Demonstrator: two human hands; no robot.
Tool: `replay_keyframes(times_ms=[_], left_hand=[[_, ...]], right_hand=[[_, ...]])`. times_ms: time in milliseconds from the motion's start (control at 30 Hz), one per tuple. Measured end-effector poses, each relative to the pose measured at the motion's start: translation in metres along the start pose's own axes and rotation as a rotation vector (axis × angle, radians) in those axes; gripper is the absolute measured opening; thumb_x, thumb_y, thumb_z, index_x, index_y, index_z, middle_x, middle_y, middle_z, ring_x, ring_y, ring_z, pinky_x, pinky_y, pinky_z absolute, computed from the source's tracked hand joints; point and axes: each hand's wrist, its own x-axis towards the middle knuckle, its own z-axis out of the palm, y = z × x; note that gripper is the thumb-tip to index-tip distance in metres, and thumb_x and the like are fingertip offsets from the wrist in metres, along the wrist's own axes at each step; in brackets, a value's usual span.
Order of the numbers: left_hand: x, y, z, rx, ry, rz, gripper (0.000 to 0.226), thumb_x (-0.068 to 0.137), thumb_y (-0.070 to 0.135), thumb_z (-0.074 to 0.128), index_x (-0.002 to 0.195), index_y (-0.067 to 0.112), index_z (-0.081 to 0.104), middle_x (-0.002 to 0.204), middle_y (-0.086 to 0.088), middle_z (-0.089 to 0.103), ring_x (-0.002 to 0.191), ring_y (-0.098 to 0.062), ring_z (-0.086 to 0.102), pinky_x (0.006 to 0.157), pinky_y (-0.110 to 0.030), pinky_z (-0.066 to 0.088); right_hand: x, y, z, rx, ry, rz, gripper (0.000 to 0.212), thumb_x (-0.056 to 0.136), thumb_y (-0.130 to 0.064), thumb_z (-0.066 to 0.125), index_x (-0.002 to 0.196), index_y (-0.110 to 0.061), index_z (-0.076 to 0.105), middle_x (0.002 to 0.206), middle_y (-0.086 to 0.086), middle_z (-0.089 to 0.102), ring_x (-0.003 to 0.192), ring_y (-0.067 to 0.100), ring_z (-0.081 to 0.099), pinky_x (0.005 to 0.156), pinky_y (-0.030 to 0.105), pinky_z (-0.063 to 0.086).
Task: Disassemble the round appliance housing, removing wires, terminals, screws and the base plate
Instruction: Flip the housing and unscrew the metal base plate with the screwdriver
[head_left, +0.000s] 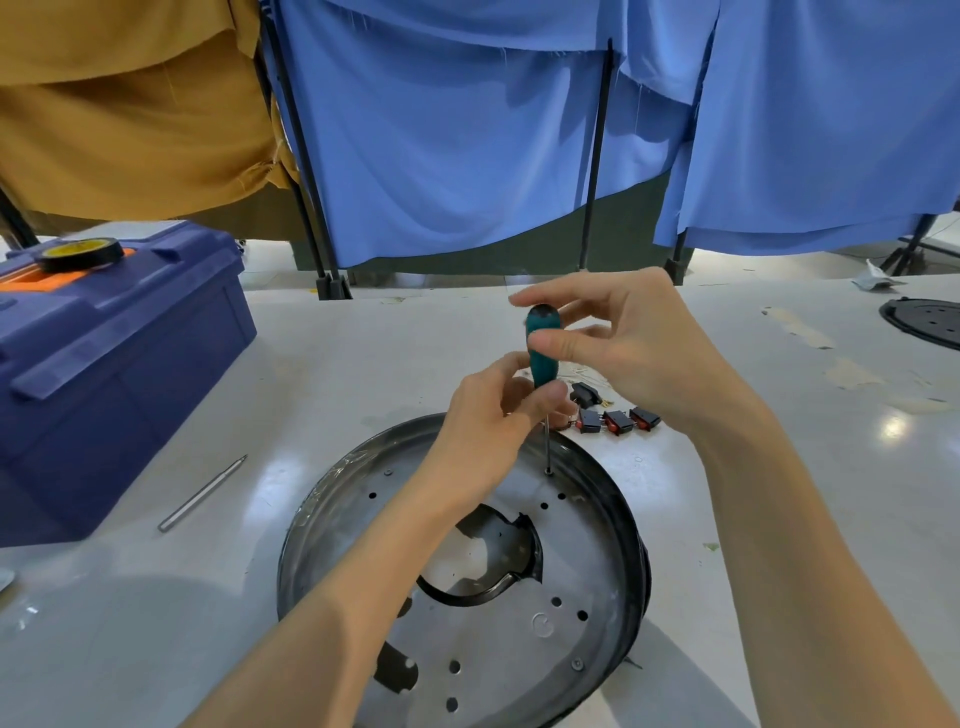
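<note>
Right at the near edge of the view, the round appliance housing (632, 545) is lying flat on the pale table (779, 467), open side up. Its black rim is ringing a dull grey metal base plate (519, 660), which is showing scattered small holes, a large ragged cut-out near the middle and a dark curved piece sitting in that opening. A small screw (577, 663) is sitting near the plate's near right edge.

Just beyond the middle, the screwdriver (543, 353) is standing almost upright, its long axis running top to bottom. Its thin shaft is pointing down with the tip touching the far part of the plate, and its teal, dark-capped handle is pointing up.

The left hand (493, 410) is pinching the bottom of the handle, where the shaft begins. The right hand (623, 343) is grasping the upper handle, with the thumb across the front and the index finger reaching over the cap. Both forearms are crossing above the housing.

Just behind the housing, four small black and red rocker switches (615, 420) are lying on the table. To the left, a thin metal rod (202, 492) is lying beside a blue toolbox (114, 374), which is carrying a roll of black tape (82, 253) on its lid. At the far right, another dark perforated disc (924, 322) is resting on the table. Blue cloth (467, 130) and mustard cloth (130, 104) are hanging at the back.
</note>
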Motion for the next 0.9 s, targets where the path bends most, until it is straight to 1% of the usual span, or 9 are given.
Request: replay_keyframes(times_ms=[100,167,233,400,467,567,667,767,900], left_hand=[[-0.0002,-0.002,-0.0008,-0.063,0.0,-0.012,0.013,0.094,0.013,0.057,0.106,0.008,0.061,0.086,-0.008,0.074,0.081,-0.019,0.072,0.079,-0.027,0.057],[0.001,-0.0025,0.0008,-0.028,0.032,-0.022,0.021,0.089,0.019,0.065,0.106,0.008,0.059,0.082,-0.008,0.074,0.078,-0.021,0.071,0.083,-0.036,0.057],[0.0015,-0.0017,0.0017,0.035,0.028,-0.017,0.029,0.085,0.025,0.069,0.109,0.013,0.058,0.083,-0.007,0.073,0.078,-0.019,0.071,0.085,-0.039,0.056],[0.0015,-0.004,0.0003,-0.023,-0.03,-0.008,0.014,0.095,0.006,0.053,0.102,0.016,0.061,0.085,-0.002,0.075,0.083,-0.015,0.071,0.08,-0.027,0.057],[0.0025,-0.0051,0.0006,-0.005,0.003,-0.017,0.008,0.091,0.01,0.062,0.098,0.015,0.06,0.082,-0.004,0.074,0.08,-0.018,0.071,0.081,-0.03,0.057],[0.0024,-0.004,0.0012,0.063,0.028,-0.023,0.029,0.081,0.025,0.074,0.101,0.016,0.055,0.084,-0.005,0.072,0.077,-0.017,0.071,0.082,-0.035,0.057],[0.0012,-0.0031,0.0017,0.006,-0.019,-0.006,0.021,0.092,0.02,0.062,0.112,0.018,0.057,0.088,-0.003,0.074,0.082,-0.014,0.071,0.082,-0.028,0.056],[0.0019,-0.0042,0.0022,-0.026,-0.021,-0.012,0.009,0.096,0.012,0.053,0.104,0.012,0.059,0.086,-0.007,0.074,0.082,-0.019,0.071,0.081,-0.029,0.057],[0.0013,-0.0024,0.0005,-0.007,0.032,-0.033,0.023,0.089,0.021,0.066,0.104,0.01,0.053,0.083,-0.007,0.074,0.077,-0.018,0.072,0.083,-0.037,0.057]], right_hand=[[-0.0004,0.0006,-0.0032,0.052,-0.028,-0.004,0.029,0.086,-0.004,0.065,0.11,-0.02,0.072,0.1,-0.008,0.074,0.099,0.005,0.067,0.093,0.022,0.052],[-0.0007,0.0001,-0.0027,0.015,-0.07,0.011,0.022,0.084,-0.02,0.072,0.104,-0.027,0.072,0.101,-0.014,0.071,0.099,0.001,0.064,0.087,0.016,0.052],[-0.0008,-0.0001,-0.001,-0.054,-0.056,0.028,0.022,0.077,-0.031,0.077,0.098,-0.03,0.071,0.098,-0.013,0.067,0.094,0.004,0.063,0.079,0.021,0.055],[-0.0014,0.0005,-0.008,0.08,-0.013,0.023,0.03,0.086,0.001,0.064,0.112,-0.013,0.069,0.096,-0.002,0.073,0.091,0.01,0.07,0.089,0.025,0.055],[-0.0021,0.001,-0.0089,0.066,-0.038,0.03,0.021,0.087,-0.009,0.067,0.105,-0.018,0.072,0.099,-0.005,0.072,0.093,0.006,0.068,0.088,0.024,0.054],[-0.0021,0.0023,-0.0033,-0.08,-0.041,0.047,0.018,0.079,-0.031,0.075,0.097,-0.032,0.072,0.097,-0.007,0.065,0.092,0.006,0.062,0.082,0.02,0.05],[-0.0009,0.003,-0.0036,0.0,0.01,0.034,0.028,0.082,-0.009,0.073,0.108,-0.019,0.07,0.088,-0.003,0.072,0.088,0.011,0.068,0.084,0.022,0.054],[-0.0022,0.0016,-0.0062,0.175,-0.027,0.071,0.031,0.081,0.004,0.069,0.11,-0.008,0.067,0.097,0.004,0.074,0.088,0.015,0.072,0.082,0.023,0.057],[-0.0018,0.0011,0.0007,-0.047,-0.041,0.071,0.029,0.081,-0.026,0.074,0.109,-0.034,0.07,0.11,-0.008,0.064,0.098,0.004,0.062,0.085,0.021,0.05]])
